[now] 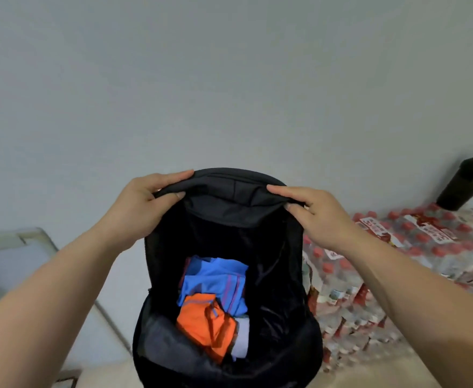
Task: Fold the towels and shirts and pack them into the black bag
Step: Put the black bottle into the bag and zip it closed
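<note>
Black bag (229,217): open, blue cloth (215,278), orange cloth (201,323) inside
Hands: left hand (143,208), right hand (322,217) pinching rim
Risk: loose pinch — maybe flopping, spilling

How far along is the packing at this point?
Done: a blue cloth, an orange cloth and a pale cloth lie inside the black bag; their folding is hard to judge. In hand: the left hand and right hand grip the bag's top edge. Left: no loose towels or shirts show here, so probably only closing the bag, unless more lie out of view.
</note>
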{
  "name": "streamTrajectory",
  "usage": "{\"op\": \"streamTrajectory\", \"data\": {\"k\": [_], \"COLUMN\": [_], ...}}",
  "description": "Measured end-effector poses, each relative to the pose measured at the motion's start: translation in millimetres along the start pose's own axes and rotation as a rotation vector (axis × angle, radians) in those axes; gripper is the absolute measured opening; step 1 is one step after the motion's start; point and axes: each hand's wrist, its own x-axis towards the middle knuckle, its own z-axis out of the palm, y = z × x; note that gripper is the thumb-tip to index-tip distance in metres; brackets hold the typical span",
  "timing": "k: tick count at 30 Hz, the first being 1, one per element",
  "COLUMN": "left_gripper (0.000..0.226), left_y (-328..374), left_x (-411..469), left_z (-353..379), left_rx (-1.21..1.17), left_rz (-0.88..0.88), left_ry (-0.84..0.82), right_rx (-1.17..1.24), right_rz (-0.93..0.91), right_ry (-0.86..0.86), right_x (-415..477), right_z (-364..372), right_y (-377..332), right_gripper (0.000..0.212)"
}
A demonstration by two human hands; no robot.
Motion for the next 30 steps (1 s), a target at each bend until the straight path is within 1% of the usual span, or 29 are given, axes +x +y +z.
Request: {"op": "streamTrajectory", "data": {"k": [4,7,11,14,19,24,27,30], "left_gripper": [0.037,0.036,0.036,0.035,0.033,0.032,0.030,0.030], "left_y": [54.3,81.3,106.5,110.4,75.7,18.6,-13.9,-34.2], "left_x": [17.5,40.7,80.0,112.9,167.3,205.3,218.6,230.0], "left_z": [13.5,24.3,44.1,61.0,95.0,141.5,170.1,190.6], "left_rx": [-0.045,-0.052,-0.107,-0.135,-0.147,-0.149,-0.134,-0.084], "left_rz": [0.026,0.048,0.072,0.091,0.090,0.008,-0.037,-0.028], "left_ry": [0.056,0.076,0.057,0.025,-0.023,-0.043,-0.005,0.085], "right_rx": [-0.003,-0.011,-0.029,-0.028,-0.046,-0.047,-0.045,0.018], "right_rz": [-0.068,-0.065,-0.061,-0.047,0.041,0.165,0.209,0.198], "right_ry": [0.002,-0.004,0.010,0.036,0.027,0.001,-0.001,0.057], "right_x": [29.3,52.5,84.5,108.9,144.2,163.1,169.5,175.5], "right_z": [-65.8,-110.5,-161.5,-189.5,-203.8,-189.2,-174.1,-156.0], "right_y": [-24.6,-41.2,-46.8,-33.0,18.4,90.8,137.0,175.1], "right_gripper": [0.048,0.046,0.044,0.041,0.040,0.039,0.043,0.046]}}
